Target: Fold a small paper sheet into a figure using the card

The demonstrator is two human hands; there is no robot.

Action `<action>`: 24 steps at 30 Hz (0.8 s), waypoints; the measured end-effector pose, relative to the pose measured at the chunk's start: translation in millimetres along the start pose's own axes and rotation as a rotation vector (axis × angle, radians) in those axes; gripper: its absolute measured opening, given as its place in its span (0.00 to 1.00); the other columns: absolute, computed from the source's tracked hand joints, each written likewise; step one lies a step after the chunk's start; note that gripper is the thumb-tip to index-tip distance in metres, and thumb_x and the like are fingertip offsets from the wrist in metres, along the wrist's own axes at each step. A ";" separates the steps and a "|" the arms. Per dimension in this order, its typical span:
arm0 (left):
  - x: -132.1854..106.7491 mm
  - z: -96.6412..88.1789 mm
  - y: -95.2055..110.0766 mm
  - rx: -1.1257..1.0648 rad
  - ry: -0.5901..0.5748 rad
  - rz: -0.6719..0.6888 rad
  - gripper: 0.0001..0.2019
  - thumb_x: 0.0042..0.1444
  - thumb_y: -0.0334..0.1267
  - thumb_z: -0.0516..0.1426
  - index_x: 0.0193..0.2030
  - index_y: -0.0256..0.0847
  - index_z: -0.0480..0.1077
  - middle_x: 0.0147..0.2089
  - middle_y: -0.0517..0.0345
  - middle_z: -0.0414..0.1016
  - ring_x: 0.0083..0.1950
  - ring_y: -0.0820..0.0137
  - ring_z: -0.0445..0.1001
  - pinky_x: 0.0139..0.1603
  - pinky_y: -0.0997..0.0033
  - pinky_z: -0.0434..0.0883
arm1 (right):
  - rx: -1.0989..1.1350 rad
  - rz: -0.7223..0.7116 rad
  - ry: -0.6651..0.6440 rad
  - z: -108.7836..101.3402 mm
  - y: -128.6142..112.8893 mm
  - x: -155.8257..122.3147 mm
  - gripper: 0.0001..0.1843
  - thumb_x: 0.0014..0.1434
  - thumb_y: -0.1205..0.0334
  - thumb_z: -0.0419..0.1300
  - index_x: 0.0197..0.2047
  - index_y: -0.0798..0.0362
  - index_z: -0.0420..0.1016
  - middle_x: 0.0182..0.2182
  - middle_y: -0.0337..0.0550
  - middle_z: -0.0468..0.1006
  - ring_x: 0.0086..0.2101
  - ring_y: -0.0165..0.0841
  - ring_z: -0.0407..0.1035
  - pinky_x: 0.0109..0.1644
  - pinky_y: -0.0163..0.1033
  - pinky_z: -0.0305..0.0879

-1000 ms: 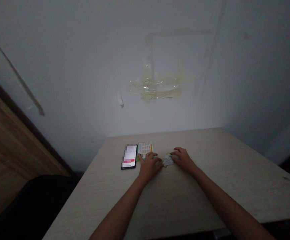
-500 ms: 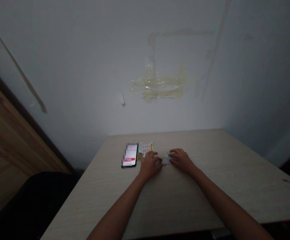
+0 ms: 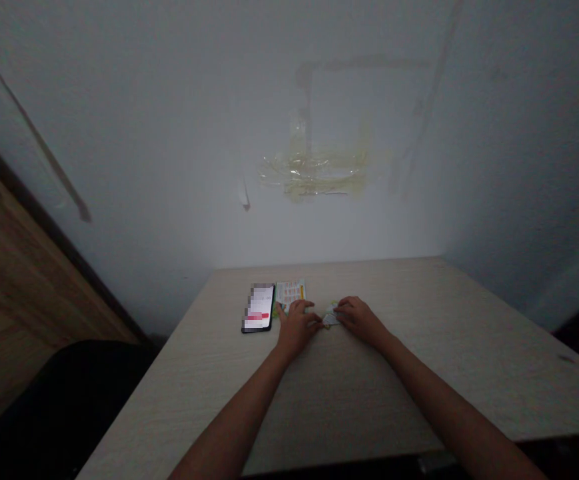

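Note:
A small piece of folded, printed paper (image 3: 331, 316), pale with green and yellow patches, lies on the table between my hands. My left hand (image 3: 296, 329) rests at its left corner, fingers bent and the tips touching it; one finger stretches out above. From the right, my right hand (image 3: 362, 317) grips the paper's other side with curled fingers, covering part of it. Just behind my left hand lies a printed booklet or card (image 3: 292, 291) with green edges, partly hidden by that hand. The print is too small to read.
A phone (image 3: 258, 308) with a lit, partly blurred screen lies left of the booklet. The pale wooden table (image 3: 399, 393) meets a wall with yellowed tape (image 3: 314, 175) on it. A dark object (image 3: 69, 393) and wooden panelling (image 3: 9, 267) stand at left.
The view has shifted very slightly. Both hands stay around the folded paper, with only small finger movements; the phone and booklet lie where they were.

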State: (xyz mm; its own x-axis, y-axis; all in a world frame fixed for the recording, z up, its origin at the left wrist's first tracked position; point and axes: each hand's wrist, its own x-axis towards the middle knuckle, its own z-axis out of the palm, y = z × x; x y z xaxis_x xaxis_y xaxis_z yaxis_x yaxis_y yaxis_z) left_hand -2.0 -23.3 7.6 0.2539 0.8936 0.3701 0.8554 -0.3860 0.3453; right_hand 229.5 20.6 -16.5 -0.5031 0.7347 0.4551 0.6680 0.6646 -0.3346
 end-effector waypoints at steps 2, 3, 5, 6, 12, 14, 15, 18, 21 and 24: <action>0.3 -1.6 0.5 0.002 -0.018 -0.007 0.06 0.55 0.46 0.63 0.39 0.55 0.79 0.58 0.58 0.71 0.63 0.55 0.62 0.66 0.25 0.32 | 0.001 0.003 -0.005 0.2 -1.2 0.0 0.14 0.63 0.61 0.57 0.49 0.49 0.78 0.47 0.50 0.75 0.48 0.38 0.68 0.53 0.46 0.66; 0.4 -2.3 0.8 0.001 -0.027 -0.010 0.06 0.56 0.46 0.63 0.39 0.55 0.79 0.59 0.58 0.71 0.63 0.55 0.62 0.66 0.26 0.32 | 0.001 0.008 -0.005 -0.3 -2.6 -0.1 0.14 0.63 0.60 0.57 0.50 0.49 0.78 0.47 0.49 0.75 0.48 0.38 0.69 0.53 0.46 0.66; 0.5 -3.2 1.0 -0.001 -0.033 -0.010 0.06 0.56 0.45 0.62 0.39 0.55 0.79 0.59 0.58 0.71 0.63 0.55 0.62 0.65 0.25 0.32 | -0.003 0.017 -0.006 -2.4 -6.7 -0.3 0.15 0.61 0.57 0.60 0.50 0.48 0.78 0.47 0.49 0.75 0.47 0.39 0.69 0.53 0.46 0.66; 0.5 -3.2 0.9 -0.002 -0.031 -0.008 0.05 0.56 0.45 0.62 0.39 0.55 0.79 0.59 0.58 0.71 0.63 0.55 0.62 0.65 0.25 0.32 | -0.007 0.021 0.000 -3.5 -9.0 -0.4 0.16 0.60 0.55 0.62 0.49 0.48 0.79 0.47 0.49 0.76 0.47 0.39 0.69 0.53 0.46 0.67; 0.5 0.9 -2.5 -0.015 -0.029 0.014 0.05 0.56 0.44 0.62 0.39 0.55 0.79 0.59 0.59 0.71 0.64 0.56 0.62 0.66 0.26 0.31 | -0.007 0.031 0.024 -2.6 -15.6 -0.7 0.15 0.57 0.54 0.65 0.47 0.46 0.81 0.46 0.49 0.76 0.46 0.39 0.70 0.53 0.46 0.67; 0.3 2.5 -3.5 -0.026 -0.023 0.019 0.05 0.56 0.44 0.62 0.39 0.54 0.79 0.59 0.59 0.71 0.64 0.56 0.62 0.66 0.26 0.30 | 0.008 0.038 0.018 1.1 -13.6 -0.6 0.13 0.58 0.55 0.64 0.46 0.46 0.81 0.47 0.50 0.76 0.47 0.39 0.70 0.54 0.46 0.67; 0.2 3.1 -3.8 -0.032 -0.019 0.025 0.05 0.56 0.44 0.62 0.39 0.54 0.79 0.59 0.59 0.71 0.64 0.56 0.62 0.66 0.26 0.29 | 0.015 0.040 0.010 3.0 -12.0 -0.5 0.12 0.59 0.56 0.63 0.46 0.46 0.81 0.49 0.50 0.75 0.48 0.39 0.70 0.54 0.46 0.67; -0.5 4.2 -4.5 -0.046 -0.013 0.044 0.05 0.56 0.44 0.62 0.39 0.55 0.78 0.59 0.59 0.71 0.64 0.56 0.62 0.65 0.25 0.31 | 0.041 0.033 -0.022 6.9 -6.7 0.3 0.11 0.60 0.59 0.62 0.46 0.45 0.81 0.51 0.49 0.76 0.51 0.39 0.70 0.57 0.47 0.66; -0.9 4.9 -5.2 -0.053 -0.012 0.050 0.06 0.55 0.43 0.63 0.41 0.56 0.78 0.58 0.59 0.71 0.64 0.56 0.62 0.65 0.25 0.31 | 0.065 0.019 -0.035 6.8 -3.5 1.4 0.11 0.61 0.60 0.61 0.46 0.45 0.81 0.52 0.49 0.76 0.52 0.39 0.70 0.59 0.47 0.65; -0.5 5.5 -5.9 -0.057 -0.005 0.061 0.08 0.54 0.43 0.64 0.42 0.57 0.77 0.58 0.59 0.71 0.63 0.56 0.63 0.64 0.24 0.31 | 0.073 0.005 -0.035 5.0 -3.2 2.1 0.12 0.62 0.61 0.60 0.47 0.45 0.81 0.52 0.48 0.76 0.53 0.39 0.69 0.60 0.47 0.64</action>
State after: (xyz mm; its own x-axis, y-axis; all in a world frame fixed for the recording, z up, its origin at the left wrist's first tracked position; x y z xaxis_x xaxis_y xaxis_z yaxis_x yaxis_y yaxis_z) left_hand -4.7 -20.2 0.6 0.3071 0.8692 0.3875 0.8113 -0.4520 0.3708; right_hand 223.6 20.8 -18.6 -0.5192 0.7416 0.4249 0.6298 0.6680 -0.3964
